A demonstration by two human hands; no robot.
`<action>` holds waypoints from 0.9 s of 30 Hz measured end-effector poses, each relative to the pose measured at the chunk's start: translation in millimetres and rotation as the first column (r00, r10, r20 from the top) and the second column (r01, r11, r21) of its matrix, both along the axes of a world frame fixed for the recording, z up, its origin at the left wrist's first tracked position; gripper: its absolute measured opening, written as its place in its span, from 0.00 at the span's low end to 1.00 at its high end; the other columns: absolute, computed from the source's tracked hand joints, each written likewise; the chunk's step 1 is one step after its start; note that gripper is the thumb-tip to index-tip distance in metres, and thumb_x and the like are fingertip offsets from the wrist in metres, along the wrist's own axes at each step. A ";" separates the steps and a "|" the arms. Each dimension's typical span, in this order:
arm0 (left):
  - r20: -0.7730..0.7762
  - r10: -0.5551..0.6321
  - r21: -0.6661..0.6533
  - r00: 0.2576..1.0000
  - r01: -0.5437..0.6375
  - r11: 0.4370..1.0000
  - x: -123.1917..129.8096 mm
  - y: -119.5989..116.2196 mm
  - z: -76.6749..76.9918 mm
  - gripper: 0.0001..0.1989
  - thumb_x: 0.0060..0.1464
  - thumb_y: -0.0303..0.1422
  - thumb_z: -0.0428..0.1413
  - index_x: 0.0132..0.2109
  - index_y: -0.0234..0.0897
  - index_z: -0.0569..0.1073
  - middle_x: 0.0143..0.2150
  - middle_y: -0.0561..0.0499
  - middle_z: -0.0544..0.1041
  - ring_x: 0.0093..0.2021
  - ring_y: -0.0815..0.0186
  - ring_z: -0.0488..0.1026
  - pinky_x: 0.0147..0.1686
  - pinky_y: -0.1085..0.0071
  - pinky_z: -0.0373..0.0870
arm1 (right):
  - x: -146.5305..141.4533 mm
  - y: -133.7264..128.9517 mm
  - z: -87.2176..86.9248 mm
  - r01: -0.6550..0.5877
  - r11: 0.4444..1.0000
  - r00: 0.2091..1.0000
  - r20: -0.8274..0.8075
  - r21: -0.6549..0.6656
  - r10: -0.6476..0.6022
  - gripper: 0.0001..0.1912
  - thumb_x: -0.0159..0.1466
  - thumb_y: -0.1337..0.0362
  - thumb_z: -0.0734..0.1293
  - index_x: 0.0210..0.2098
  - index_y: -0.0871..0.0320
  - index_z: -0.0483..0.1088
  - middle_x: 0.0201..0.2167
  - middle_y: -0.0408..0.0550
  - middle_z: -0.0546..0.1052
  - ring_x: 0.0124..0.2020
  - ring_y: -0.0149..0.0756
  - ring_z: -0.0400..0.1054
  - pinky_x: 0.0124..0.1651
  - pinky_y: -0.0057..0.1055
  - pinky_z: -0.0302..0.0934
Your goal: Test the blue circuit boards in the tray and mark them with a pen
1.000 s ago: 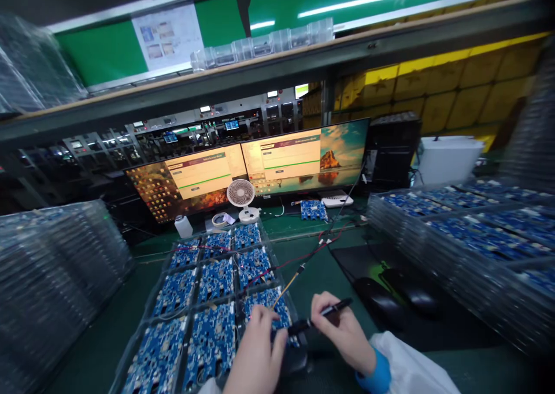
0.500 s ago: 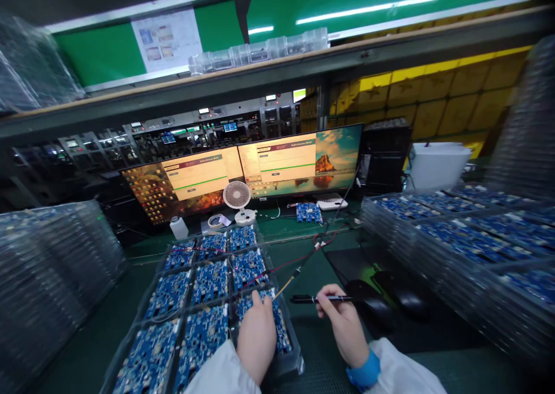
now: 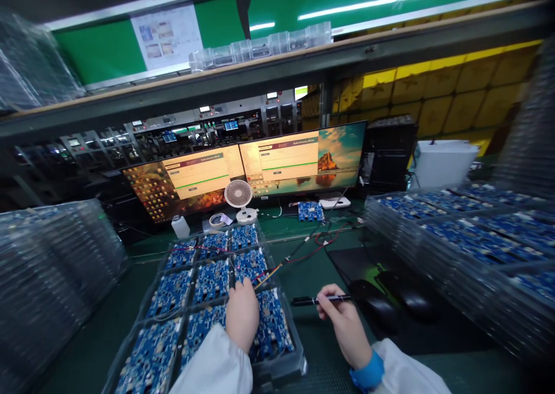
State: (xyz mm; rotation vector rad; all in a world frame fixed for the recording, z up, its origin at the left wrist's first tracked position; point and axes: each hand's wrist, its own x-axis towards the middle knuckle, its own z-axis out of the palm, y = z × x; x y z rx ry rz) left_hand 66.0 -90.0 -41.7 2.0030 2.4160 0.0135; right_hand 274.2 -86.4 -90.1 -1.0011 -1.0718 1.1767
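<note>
Left hand (image 3: pixel 241 316) is reaching over the tray (image 3: pixel 286 366), fingers seemingly pinching the lead (image 3: pixel 269 274) at a middle-row board (image 3: pixel 250 265). Right hand (image 3: pixel 342 324) is gripping a pen (image 3: pixel 319 300), hovering beside the tray. Advisable: seat the lead squarely, pen kept clear.

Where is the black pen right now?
In the head view the black pen lies level in the right hand, right of the tray of blue circuit boards and left of the two black mice.
</note>
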 end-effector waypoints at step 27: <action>0.033 0.029 -0.105 0.999 -0.025 0.994 -20.4 23.3 5.5 0.16 0.55 0.22 0.44 0.40 0.26 0.76 0.44 0.34 0.75 0.43 0.60 0.75 0.43 0.68 0.69 | -0.5 0.1 -3.1 -0.083 0.996 0.997 0.001 -0.022 0.083 0.20 0.53 0.46 0.70 0.28 0.55 0.65 0.21 0.40 0.67 0.23 0.30 0.61 0.26 0.28 0.58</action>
